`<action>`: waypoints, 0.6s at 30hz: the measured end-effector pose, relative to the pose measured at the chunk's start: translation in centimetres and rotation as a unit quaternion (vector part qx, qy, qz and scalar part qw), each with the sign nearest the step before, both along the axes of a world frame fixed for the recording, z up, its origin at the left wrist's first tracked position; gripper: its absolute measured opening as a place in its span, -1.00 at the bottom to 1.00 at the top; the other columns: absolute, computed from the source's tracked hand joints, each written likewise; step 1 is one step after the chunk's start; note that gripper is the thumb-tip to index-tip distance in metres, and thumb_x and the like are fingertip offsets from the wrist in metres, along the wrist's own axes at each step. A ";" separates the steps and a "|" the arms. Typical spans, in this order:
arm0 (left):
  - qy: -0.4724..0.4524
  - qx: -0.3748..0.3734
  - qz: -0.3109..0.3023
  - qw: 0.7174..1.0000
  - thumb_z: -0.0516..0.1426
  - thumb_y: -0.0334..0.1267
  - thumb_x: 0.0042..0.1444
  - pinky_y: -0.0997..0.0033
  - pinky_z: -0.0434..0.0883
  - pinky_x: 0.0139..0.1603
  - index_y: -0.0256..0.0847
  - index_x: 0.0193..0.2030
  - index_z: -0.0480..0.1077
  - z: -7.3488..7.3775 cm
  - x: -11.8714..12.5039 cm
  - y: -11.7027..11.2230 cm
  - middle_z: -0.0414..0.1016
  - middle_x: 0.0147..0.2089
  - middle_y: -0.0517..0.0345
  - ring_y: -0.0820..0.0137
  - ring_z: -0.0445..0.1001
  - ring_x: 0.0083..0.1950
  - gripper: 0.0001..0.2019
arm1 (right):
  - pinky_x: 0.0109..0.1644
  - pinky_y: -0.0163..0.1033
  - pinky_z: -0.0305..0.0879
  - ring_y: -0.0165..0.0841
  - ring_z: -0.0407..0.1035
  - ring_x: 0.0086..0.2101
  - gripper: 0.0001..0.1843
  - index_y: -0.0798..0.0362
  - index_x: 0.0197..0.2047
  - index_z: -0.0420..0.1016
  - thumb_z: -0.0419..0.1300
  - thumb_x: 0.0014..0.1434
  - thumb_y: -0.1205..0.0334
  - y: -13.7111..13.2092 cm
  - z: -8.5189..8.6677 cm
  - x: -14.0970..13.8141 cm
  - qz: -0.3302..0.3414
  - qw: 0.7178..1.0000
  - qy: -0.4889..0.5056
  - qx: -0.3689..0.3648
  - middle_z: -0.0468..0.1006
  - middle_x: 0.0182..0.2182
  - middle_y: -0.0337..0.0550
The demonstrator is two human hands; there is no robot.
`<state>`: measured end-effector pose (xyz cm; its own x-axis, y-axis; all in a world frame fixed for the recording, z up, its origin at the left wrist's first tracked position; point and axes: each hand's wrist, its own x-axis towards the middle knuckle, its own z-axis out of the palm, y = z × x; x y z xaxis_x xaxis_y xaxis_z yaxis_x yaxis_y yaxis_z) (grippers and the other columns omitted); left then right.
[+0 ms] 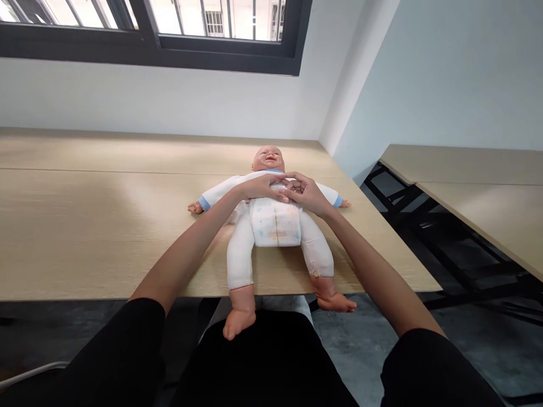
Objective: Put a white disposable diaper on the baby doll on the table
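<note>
A baby doll point(270, 157) in a white suit with blue cuffs lies face up on the table, its feet hanging over the near edge. A white diaper point(276, 223) with faint prints and a yellow line down its front covers the doll's lower belly, between its spread legs. My left hand point(263, 186) rests on the doll's tummy at the diaper's top edge, thumb and fingers apart. Opposite it, my right hand point(307, 195) touches the same spot with bent, parted fingers. The fingertips of both hands nearly meet. The diaper's sides are partly hidden beneath my hands.
The light wooden table point(106, 237) runs far to the left and ends in a slanted edge on the right. Another table point(479, 198) with black legs stands to the right, across a gap. Behind are a white wall and a dark-framed window point(220, 53).
</note>
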<state>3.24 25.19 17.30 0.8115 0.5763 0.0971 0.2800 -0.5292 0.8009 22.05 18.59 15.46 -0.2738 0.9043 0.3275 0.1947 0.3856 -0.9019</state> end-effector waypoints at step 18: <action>0.035 0.033 0.049 0.998 0.27 -0.07 0.02 0.27 0.42 0.03 -0.24 -0.12 0.53 3.4 -5.1 -0.6 0.59 -0.08 0.00 0.28 0.54 -0.06 -0.65 | -0.01 -0.13 0.46 -0.13 0.54 -0.05 -0.54 0.05 -0.16 0.72 0.19 0.30 -0.16 -1.2 0.1 -0.3 -0.007 0.993 -0.099 0.070 0.69 -0.23 -0.10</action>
<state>-1.87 24.56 20.74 0.7583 0.6467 0.0826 0.3869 -0.5484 0.7413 21.73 17.43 15.56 -0.3337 0.8581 0.3902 0.3696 0.4999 -0.7833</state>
